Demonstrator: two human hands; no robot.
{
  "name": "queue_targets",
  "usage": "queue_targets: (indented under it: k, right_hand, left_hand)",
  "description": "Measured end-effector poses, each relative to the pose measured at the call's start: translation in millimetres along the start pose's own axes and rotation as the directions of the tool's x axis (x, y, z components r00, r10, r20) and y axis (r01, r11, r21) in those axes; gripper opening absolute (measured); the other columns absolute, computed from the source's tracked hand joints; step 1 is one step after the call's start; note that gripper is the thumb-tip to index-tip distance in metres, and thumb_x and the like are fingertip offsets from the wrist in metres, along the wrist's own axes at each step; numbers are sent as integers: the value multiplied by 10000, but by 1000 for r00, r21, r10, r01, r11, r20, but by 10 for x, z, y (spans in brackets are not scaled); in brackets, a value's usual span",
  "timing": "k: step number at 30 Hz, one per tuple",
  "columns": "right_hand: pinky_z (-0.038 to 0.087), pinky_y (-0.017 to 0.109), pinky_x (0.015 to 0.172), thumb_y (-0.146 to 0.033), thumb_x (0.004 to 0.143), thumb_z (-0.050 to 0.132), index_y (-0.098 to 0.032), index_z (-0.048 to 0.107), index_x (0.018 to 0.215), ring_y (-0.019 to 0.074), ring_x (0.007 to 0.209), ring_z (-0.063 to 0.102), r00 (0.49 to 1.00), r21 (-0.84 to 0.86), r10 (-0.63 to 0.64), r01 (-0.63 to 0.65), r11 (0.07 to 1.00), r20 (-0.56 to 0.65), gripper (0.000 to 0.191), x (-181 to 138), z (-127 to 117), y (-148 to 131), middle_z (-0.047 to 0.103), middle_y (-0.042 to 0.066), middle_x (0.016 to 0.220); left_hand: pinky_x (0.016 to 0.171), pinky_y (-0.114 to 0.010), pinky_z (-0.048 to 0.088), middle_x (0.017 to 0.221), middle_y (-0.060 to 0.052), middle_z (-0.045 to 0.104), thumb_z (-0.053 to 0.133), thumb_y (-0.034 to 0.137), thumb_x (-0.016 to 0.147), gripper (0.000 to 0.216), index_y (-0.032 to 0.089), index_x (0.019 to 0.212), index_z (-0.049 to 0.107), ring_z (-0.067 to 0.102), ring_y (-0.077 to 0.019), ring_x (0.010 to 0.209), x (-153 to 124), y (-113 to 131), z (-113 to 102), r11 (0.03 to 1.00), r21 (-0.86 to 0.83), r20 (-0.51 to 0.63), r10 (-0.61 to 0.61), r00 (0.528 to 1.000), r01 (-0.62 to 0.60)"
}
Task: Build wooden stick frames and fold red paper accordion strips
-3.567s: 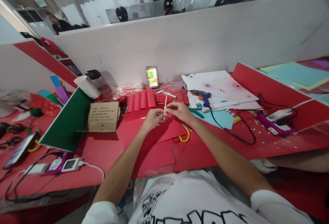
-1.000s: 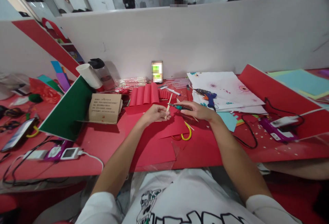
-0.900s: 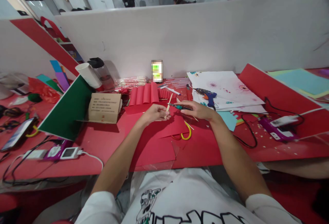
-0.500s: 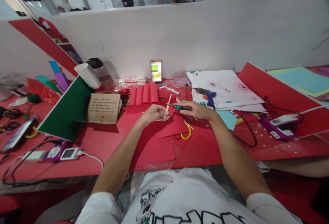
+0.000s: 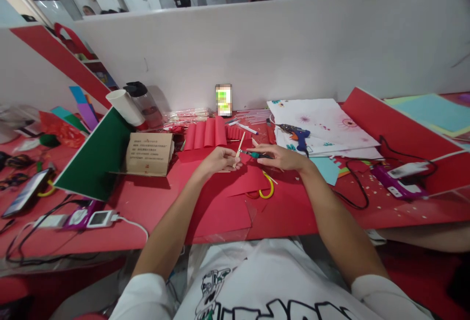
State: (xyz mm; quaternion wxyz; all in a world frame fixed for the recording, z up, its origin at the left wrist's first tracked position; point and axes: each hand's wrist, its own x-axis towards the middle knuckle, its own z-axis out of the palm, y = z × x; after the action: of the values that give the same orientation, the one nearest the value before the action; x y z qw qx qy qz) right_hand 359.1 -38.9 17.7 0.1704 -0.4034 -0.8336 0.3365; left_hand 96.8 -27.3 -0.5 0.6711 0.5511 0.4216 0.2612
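Observation:
My left hand [image 5: 222,160] pinches a thin pale wooden stick [image 5: 240,143], which points up and away from me. In my right hand [image 5: 281,157] is a pair of small pliers [image 5: 260,155] with dark and teal handles, its jaws pointing left at the stick. Whether the jaws touch the stick is too small to tell. Both hands are above red paper sheets [image 5: 220,217]. Just below the right hand, scissors with a yellow handle [image 5: 270,190] lie partly under the red paper. Rolled red paper tubes [image 5: 205,134] lie behind the left hand.
A blue glue gun [image 5: 301,137] rests on white printed sheets [image 5: 326,119] to the right, its cable nearby. A cardboard box [image 5: 148,154], a green board [image 5: 95,160] and a bottle [image 5: 145,104] stand left. A lit phone [image 5: 223,99] leans on the partition.
Both hands stay in nearly the same place. The pliers' jaws have shifted very slightly at the stick, and the camera view has moved a little.

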Motion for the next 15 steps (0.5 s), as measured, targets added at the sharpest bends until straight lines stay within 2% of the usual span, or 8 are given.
queue_targets:
  k: [4,9,15]
  right_hand:
    - [348,475,1166,-415,937,556,-263,547,1457,287,1399,481,999,8,-3,3,1000,-44,542,-14,-29,13,553,104,1485]
    - [253,512,1215,-400,931,578,-298,565,1437,287,1497,339,999,3,23,-23,1000,-29,516,0,-8,27,466,56,1562]
    - [260,487,1220,-404,926,580,-286,574,1431,281,1481,371,1000,27,4,-4,1000,-6,518,1,-4,39,488,59,1545]
  left_hand:
    - [763,-275,585,847,-106,771,879,302,697,265,119,799,716,730,-167,792,19,-15,33,1000,4,-4,-4,1000,4]
    - [802,-311,594,888,-127,775,896,313,676,306,113,828,720,739,-186,824,23,-36,23,999,-37,30,5,1000,-4]
    - [740,-274,591,855,-123,771,905,312,657,323,102,816,720,732,-173,783,32,-46,6,1000,-19,47,14,999,-13]
